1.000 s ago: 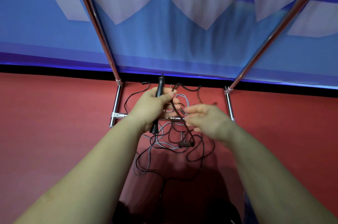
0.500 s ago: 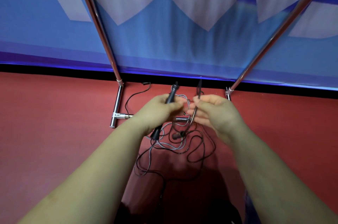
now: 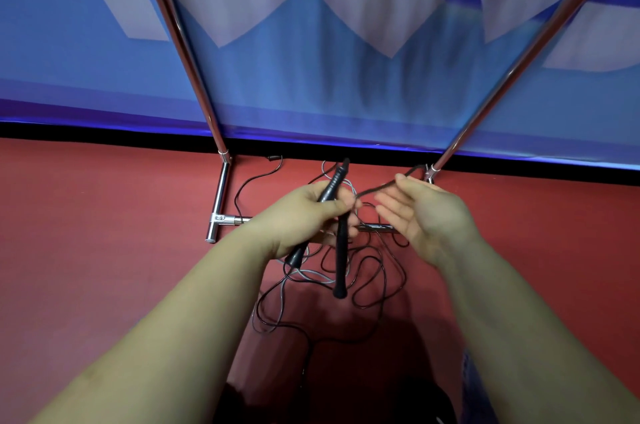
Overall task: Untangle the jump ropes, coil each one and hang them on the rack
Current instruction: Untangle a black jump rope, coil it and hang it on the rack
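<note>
A tangle of thin black and grey jump ropes (image 3: pixel 332 285) lies on the red floor. Above it, the left hand (image 3: pixel 304 216) grips two slim black handles (image 3: pixel 341 250), one hanging down. The right hand (image 3: pixel 426 212), fingers loosely spread, lifts a black cord loop (image 3: pixel 384 185) rightward toward the chrome rack (image 3: pixel 221 191).

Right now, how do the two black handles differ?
The upper handle is gripped in the left hand and tilts up toward the wall; the lower handle hangs nearly straight down below that hand's fingers. The upper one shows ribbing near its tip; the lower looks plain. Both are slim and black.
</note>
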Action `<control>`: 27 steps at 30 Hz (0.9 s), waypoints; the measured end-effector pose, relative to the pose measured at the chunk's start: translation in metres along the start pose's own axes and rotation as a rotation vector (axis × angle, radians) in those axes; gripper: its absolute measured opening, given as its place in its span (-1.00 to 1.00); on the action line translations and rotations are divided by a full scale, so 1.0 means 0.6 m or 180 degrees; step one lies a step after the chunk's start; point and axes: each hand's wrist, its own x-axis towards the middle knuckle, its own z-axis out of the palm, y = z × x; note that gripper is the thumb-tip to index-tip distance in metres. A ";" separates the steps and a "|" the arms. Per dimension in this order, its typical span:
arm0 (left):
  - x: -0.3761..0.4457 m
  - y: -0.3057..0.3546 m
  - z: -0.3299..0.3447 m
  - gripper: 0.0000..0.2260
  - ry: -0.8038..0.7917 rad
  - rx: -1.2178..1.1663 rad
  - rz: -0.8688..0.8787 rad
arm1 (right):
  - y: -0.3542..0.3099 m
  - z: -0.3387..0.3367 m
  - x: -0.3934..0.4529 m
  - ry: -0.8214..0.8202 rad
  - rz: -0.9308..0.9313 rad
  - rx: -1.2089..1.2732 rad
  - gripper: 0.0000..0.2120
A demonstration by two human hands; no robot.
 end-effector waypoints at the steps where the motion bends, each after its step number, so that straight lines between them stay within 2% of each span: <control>1: 0.002 0.002 -0.002 -0.86 0.0147 -0.0176 0.0038 | 0.002 0.001 -0.002 -0.0147 0.0053 -0.0363 -0.83; 5: 0.007 0.010 -0.010 -0.90 0.0693 -0.0829 0.0217 | 0.026 0.007 -0.008 -0.0795 0.0011 -0.2428 -0.74; 7: 0.009 0.013 -0.015 -0.89 0.0914 -0.1064 0.0316 | 0.039 0.007 -0.009 -0.1049 -0.0041 -0.2818 -0.75; 11: 0.009 0.017 -0.019 -0.87 0.1013 -0.1272 0.0403 | 0.039 0.004 -0.009 -0.1045 -0.0271 -0.2671 -0.81; 14: 0.013 0.014 -0.017 -0.86 0.0806 -0.1036 0.0421 | 0.032 0.010 -0.015 -0.1049 -0.0375 -0.2277 -0.92; 18: 0.012 0.003 -0.005 -0.81 0.0324 -0.0706 0.0223 | 0.027 0.018 -0.023 -0.1068 -0.0402 -0.1746 -0.87; 22: 0.009 0.004 0.001 -0.85 0.0205 -0.0814 0.0269 | 0.028 0.016 -0.025 -0.1103 -0.0468 -0.2039 -0.96; 24: 0.009 0.005 -0.004 -0.86 0.0249 -0.0658 0.0295 | 0.027 0.014 -0.020 -0.0874 -0.0587 -0.2199 -0.91; 27: 0.003 0.006 -0.005 -0.88 0.0068 -0.0493 0.0145 | 0.018 0.006 -0.003 -0.0118 -0.1026 -0.2080 -0.78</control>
